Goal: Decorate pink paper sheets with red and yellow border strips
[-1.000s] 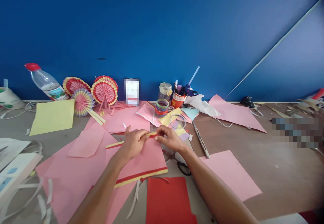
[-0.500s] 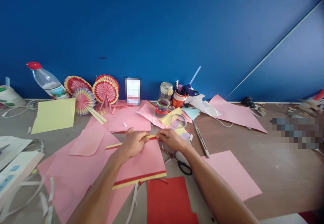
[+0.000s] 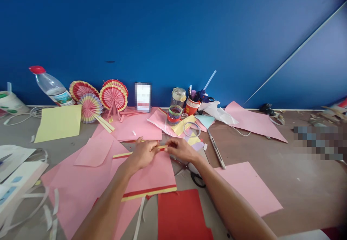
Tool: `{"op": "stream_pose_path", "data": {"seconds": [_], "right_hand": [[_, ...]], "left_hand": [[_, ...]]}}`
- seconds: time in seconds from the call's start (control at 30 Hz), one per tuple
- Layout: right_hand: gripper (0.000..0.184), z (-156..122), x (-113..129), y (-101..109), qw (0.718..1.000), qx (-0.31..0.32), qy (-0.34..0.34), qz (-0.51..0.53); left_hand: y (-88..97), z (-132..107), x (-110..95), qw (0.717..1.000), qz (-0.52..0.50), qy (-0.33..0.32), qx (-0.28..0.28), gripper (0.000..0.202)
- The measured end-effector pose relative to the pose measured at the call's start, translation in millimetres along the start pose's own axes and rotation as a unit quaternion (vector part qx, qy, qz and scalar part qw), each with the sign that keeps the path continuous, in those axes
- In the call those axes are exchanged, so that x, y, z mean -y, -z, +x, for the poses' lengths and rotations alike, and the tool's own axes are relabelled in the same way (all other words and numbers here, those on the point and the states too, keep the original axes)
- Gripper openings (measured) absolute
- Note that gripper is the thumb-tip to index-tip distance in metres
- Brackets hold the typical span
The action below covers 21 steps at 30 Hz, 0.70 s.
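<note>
A pink sheet of paper with red and yellow strips along its near and far edges lies before me. Its far edge is pinched by my left hand, thumb and fingers closed on the striped border. Just to the right, my right hand is closed on the same border near the sheet's far right corner. A short piece of the yellow and red edge shows between the two hands. Beside my right forearm lie scissors with black handles, partly hidden. A red sheet lies nearest to me.
Paper rosette fans and a tilted bottle stand by the blue wall. Tape rolls and a red cup of tools are behind my hands. A utility knife and pink sheet lie to the right.
My right hand has shifted slightly left along the border, closer to my left hand. The striped sheet's right side has moved a little left.
</note>
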State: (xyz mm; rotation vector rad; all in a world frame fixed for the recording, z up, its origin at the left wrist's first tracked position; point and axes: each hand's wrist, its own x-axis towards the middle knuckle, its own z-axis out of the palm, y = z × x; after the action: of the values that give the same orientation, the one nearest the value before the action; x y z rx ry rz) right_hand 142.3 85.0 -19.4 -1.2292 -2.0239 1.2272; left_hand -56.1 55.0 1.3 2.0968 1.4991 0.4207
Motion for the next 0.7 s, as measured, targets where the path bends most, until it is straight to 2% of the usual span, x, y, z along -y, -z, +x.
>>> {"op": "stream_pose_path", "data": {"seconds": [0.13, 0.37, 0.57, 0.7], "right_hand": [[0.019, -0.8, -1.1, -6.0, 0.999, 0.028, -0.026, -0.003], [0.015, -1.6, -7.2, 8.3, 0.996, 0.084, -0.009, 0.041], [0.026, -3.4, -2.9, 21.7, 0.996, 0.005, -0.011, 0.094], [0.017, -3.7, -1.6, 17.5, 0.997, 0.031, -0.009, 0.070]], "left_hand": [[-1.2, -0.4, 0.2, 1.000, -0.014, -0.006, 0.010, 0.022], [-1.4, -0.4, 0.8, 0.999, -0.027, -0.010, 0.040, 0.022], [2.1, -1.7, 2.5, 1.000, -0.017, -0.004, 0.008, 0.026], [3.7, -2.5, 1.0, 0.999, -0.035, -0.008, 0.016, 0.021]]}}
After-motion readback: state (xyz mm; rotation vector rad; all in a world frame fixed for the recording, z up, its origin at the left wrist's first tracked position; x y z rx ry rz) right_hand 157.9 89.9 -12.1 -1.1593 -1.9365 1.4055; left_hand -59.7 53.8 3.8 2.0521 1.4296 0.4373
